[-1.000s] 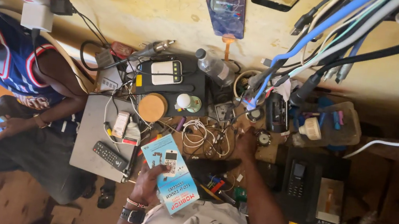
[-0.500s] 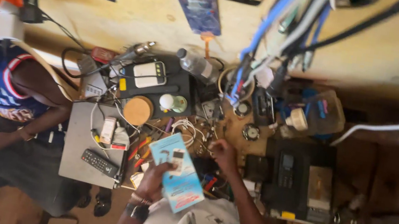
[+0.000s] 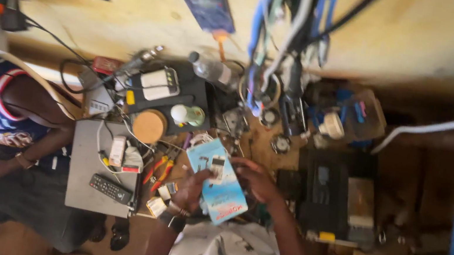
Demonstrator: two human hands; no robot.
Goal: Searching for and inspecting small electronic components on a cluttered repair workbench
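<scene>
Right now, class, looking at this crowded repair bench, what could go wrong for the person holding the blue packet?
1. Both hands, left hand and right hand, are on the light blue packet, so neither is free to steady anything knocked nearby.
2. Loose wires and red-handled pliers lie close to the left hand; a sleeve or wrist might snag them.
3. The clear plastic bottle lies among cables near the bench's back edge and could roll.

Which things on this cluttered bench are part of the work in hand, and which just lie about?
In hand:
light blue flat cardboard packet
left hand, gripping the packet
right hand, at the packet's upper edge

Lying about:
black remote control
round cork disc
red-handled pliers
grey closed laptop
clear plastic bottle
</scene>
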